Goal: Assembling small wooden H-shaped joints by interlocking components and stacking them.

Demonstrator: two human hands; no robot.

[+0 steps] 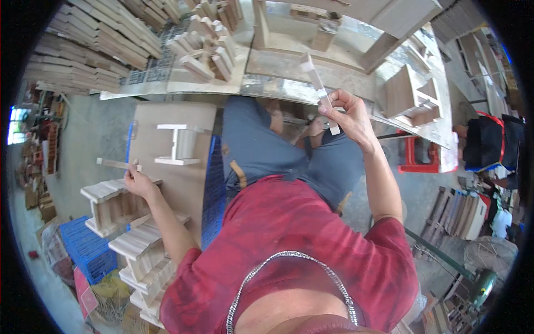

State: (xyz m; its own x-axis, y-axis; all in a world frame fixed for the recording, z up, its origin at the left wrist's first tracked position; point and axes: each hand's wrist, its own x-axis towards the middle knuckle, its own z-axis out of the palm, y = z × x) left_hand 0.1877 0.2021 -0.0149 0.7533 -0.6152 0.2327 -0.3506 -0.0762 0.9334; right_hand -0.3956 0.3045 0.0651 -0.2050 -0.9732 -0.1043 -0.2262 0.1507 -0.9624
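Observation:
Out to the left, my left hand (139, 181) is closed on one end of a slim wooden strip (114, 163), just above the stacked wooden pieces. Beside that hand, an H-shaped wooden assembly (179, 145) lies on a brown board (167, 114). My right hand (347, 114) pinches a second narrow wooden strip (315, 78) between thumb and fingers, in front of the workbench edge and above my right thigh. This strip is tilted, its far end reaching over the bench. On the bench to the right of it sits a wooden assembly (401, 92) with upright panels.
The workbench (261, 86) runs across the front, carrying short wooden blocks (214, 55) and long stacked boards (100, 39). More assemblies (147, 245) are stacked at my left, near a blue crate (89, 247). A red stand (417, 158) is below the bench's right end.

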